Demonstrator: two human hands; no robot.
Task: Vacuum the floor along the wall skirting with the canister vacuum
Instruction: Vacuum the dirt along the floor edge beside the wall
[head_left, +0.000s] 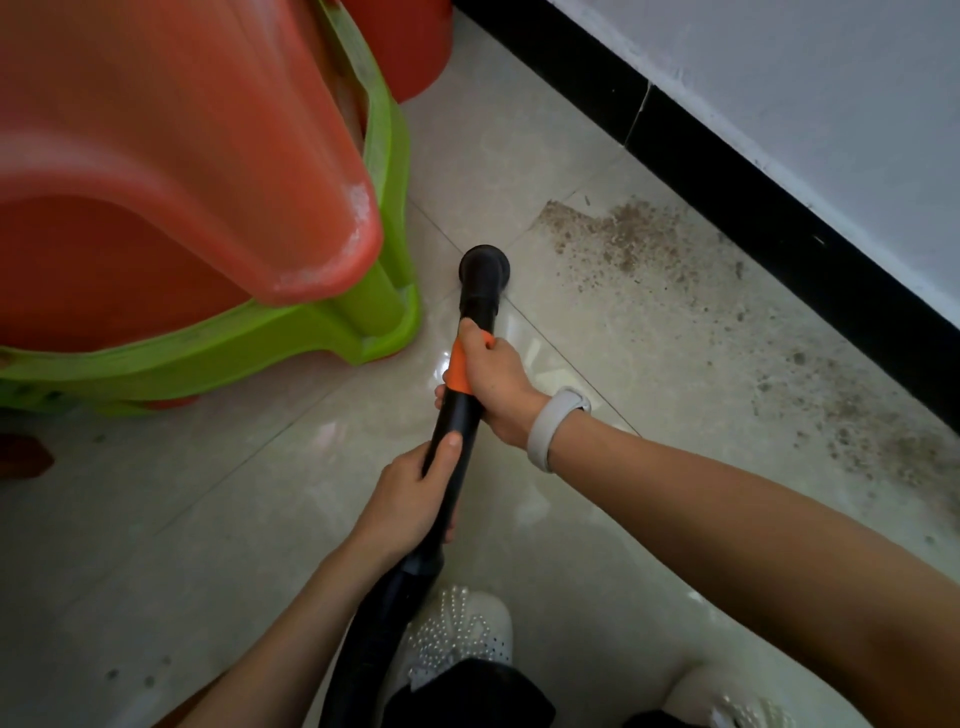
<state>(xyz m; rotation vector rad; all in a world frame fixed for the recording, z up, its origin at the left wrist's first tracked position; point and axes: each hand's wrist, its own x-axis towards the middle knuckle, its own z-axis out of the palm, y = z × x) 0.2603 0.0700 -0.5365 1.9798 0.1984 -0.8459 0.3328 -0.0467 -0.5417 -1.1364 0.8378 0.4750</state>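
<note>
**Both hands on the wand, nozzle short of the dirt**

Vacuum wand (457, 415): rigid black plastic tube, smooth, with an orange collar (460, 371) partway down. It ends in a round, flared black nozzle (484, 264) pointed at the floor, just beside the foot of the green stool. Whether the nozzle touches the tile cannot be told from above. Behind the wand a thicker black hose (374, 623) curves back toward the body.

Right hand (493, 382): fingers curled round the wand at the orange collar, thumb on top. A pale, smooth band (550, 428) sits on the wrist.
Left hand (410, 499): wrapped round the black tube lower down, thumb lying along it.

Floor (208, 545): glossy cream tiles, marbled, thin grout lines, soft reflections. A patch of brown-grey gritty dirt (618, 234) lies to the right of the nozzle, near it but apart, spreading in a speckled band along the black skirting (727, 176). The skirting is dark, flat, with one visible joint; above it a white wall (831, 78), edge paint ragged.

Left side: stacked plastic stools, an orange stool (182, 182) with scuffed, whitened corners nested over a lime green stool (384, 291). More orange plastic stands behind them.

Bottom edge: white shoes (457, 634), perforated, set with small pearly beads.
</note>
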